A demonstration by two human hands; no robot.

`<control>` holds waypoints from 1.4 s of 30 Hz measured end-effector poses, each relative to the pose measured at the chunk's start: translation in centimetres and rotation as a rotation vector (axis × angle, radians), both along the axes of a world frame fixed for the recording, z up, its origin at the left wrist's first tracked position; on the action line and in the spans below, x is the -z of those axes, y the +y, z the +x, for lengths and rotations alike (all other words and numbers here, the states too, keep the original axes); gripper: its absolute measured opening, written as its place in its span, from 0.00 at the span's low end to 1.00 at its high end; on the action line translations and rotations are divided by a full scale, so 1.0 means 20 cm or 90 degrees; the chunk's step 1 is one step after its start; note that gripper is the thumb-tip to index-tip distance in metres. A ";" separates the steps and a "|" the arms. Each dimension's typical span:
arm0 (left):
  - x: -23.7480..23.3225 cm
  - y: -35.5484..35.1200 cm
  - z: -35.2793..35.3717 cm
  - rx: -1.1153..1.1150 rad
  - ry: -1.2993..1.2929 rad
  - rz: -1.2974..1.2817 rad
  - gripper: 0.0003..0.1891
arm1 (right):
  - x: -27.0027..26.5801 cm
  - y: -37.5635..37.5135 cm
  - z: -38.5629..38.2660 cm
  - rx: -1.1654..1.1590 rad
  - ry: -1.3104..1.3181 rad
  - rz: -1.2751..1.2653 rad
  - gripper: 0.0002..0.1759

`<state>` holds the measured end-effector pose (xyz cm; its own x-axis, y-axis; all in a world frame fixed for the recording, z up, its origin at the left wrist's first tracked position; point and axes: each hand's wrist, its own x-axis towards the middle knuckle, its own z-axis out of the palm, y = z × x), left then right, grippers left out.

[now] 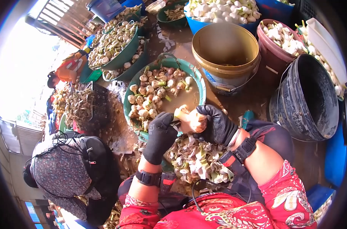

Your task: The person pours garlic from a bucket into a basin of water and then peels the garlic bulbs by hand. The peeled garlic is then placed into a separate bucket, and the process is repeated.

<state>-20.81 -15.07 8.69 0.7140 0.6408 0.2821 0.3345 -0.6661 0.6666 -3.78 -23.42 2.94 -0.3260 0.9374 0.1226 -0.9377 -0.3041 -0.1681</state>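
A garlic bulb (194,121) with brownish outer skin is held up between both black-gloved hands. My left hand (159,133) is closed at the bulb's stem end, with a small metallic edge showing by its fingers. Wrapped round the bulb's other side is my right hand (218,124). Just beyond the hands, a green basin (201,82) holds unpeeled garlic bulbs (147,100) in murky water. Below the hands lies a heap of peeled garlic skins (198,158).
A gold bucket (225,63) and a tilted black bucket (311,99) stand to the right. Peeled garlic (223,11) fills a blue tub at the back. Basins of unpeeled garlic (114,45) are upper left. A co-worker (62,164) bends over at lower left.
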 end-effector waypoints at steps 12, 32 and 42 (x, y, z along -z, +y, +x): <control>0.00 0.04 0.07 -0.004 -0.073 -0.099 0.16 | -0.09 -0.05 -0.01 -0.025 -0.083 -0.113 0.15; -0.11 -0.09 0.04 -0.031 -0.073 -0.471 0.13 | -0.02 0.03 0.11 0.547 -1.152 0.457 0.12; 0.13 0.14 -0.16 0.062 0.057 0.089 0.09 | -0.15 -0.13 -0.07 0.618 -1.305 0.559 0.18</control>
<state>-23.97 -12.33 6.13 0.7972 0.5261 0.2961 0.3170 -0.7822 0.5363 -5.20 -25.96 5.88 -0.1844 0.7628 0.6198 0.7145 0.5370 -0.4484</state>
